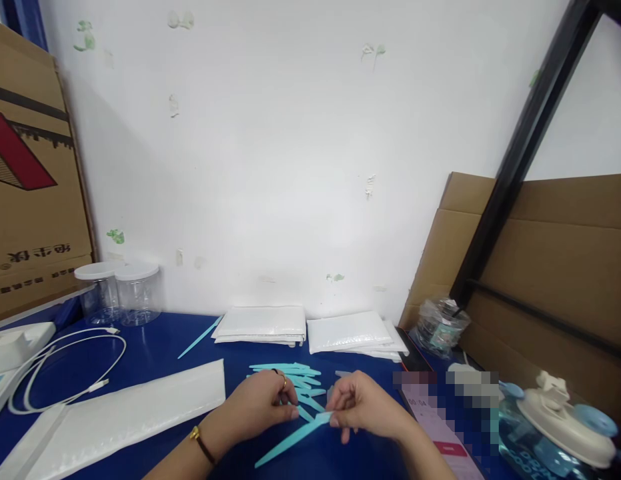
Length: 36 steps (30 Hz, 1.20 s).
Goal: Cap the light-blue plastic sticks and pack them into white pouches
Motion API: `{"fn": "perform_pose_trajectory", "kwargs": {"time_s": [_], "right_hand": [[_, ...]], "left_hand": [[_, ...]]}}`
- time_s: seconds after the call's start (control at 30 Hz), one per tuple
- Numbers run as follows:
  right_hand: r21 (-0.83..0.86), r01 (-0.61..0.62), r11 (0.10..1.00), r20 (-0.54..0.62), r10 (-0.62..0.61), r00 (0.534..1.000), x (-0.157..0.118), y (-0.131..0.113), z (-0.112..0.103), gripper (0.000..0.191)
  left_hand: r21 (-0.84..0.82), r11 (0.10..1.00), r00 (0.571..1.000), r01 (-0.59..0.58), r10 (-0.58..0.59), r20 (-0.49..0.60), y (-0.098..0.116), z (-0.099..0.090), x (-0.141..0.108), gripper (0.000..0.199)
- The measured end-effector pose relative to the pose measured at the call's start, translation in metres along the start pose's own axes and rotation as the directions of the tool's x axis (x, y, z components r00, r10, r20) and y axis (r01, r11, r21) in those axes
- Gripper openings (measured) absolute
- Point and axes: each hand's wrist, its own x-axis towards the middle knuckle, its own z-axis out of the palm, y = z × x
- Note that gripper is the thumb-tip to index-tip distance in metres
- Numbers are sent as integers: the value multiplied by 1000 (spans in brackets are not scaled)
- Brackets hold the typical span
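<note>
My right hand (pixel 357 403) pinches the wide end of a turquoise tapered plastic stick (pixel 289 443), which slants down to the left with its thin tip low over the blue table. To its left is my left hand (pixel 267 403), fingers curled and thumb drawn in. Whatever these fingers hold, if anything, is hidden. Behind and between both hands lies a loose pile of similar turquoise sticks (pixel 300 383), partly covered by my left hand. A small translucent piece (pixel 344 373) shows behind my right hand.
White padded mailers (pixel 263 323) and another stack (pixel 350 332) lie by the wall. A long mailer (pixel 135 417), white cable (pixel 123 347) and lidded clear jars (pixel 140 297) are left. A single stick (pixel 200 337) lies behind. A phone-like screen (pixel 435 420) and blue bottle (pixel 560 427) are right.
</note>
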Motion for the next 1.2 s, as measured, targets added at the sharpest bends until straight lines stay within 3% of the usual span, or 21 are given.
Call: {"fn": "perform_pose_trajectory", "kwargs": {"time_s": [0.1,0.23,0.3,0.5,0.67,0.73,0.9,1.0,1.2], "right_hand": [[-143,-47,989,-26,44,999,-5,3,-12,26],[-460,-77,885,-319,-83,944,-8,5,-32,11],[-577,-132,806,-384,-126,915,-7,7,-36,8],[-688,-274,672,-409,-47,911,2,13,-21,7],[-762,-319,564,-442,-93,892,2,10,-15,7],[-752,-267,602,-431,-143,891,-1,5,-15,8],[-470,70,880,-221,-194,956,-6,-10,-10,13],[-435,127,892,-184,-226,957,-6,-14,-5,15],[-482,117,868,-170,-223,960,-5,-13,1,13]], "left_hand": [[159,987,998,13,-5,-55,-9,-5,2,20],[269,963,999,24,-10,-52,-17,-5,7,13],[277,960,999,26,-15,-43,-17,-3,8,10],[272,961,998,54,-45,-39,-11,-4,7,5],[219,975,997,26,-9,-82,-9,-6,6,7],[193,981,995,24,-4,-104,-8,-6,6,7],[166,986,995,22,-6,-98,-4,-8,7,6],[153,988,996,23,-10,-89,-2,-9,6,6],[132,991,997,28,-19,-71,1,-11,6,8]]}}
